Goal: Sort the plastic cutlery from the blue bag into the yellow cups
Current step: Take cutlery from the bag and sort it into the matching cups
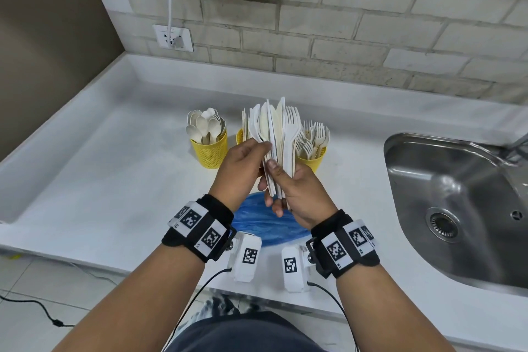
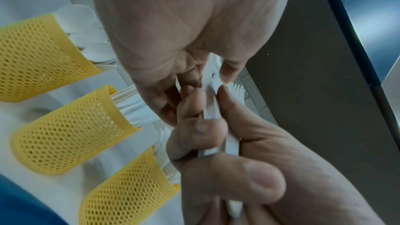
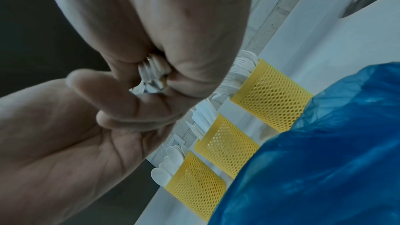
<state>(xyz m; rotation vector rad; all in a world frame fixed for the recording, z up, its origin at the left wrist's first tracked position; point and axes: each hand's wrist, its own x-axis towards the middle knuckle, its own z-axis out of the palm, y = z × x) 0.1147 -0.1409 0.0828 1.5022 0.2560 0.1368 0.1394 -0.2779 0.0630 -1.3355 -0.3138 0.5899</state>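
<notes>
Cutlery (image 1: 275,134) fans upward from both hands' grip

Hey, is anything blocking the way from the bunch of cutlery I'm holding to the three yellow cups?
Nothing visible blocks it. Both the left hand and right hand grip the cutlery bundle in the air directly in front of the spoon cup, knife cup and fork cup. The blue bag lies behind, nearer you.
</notes>
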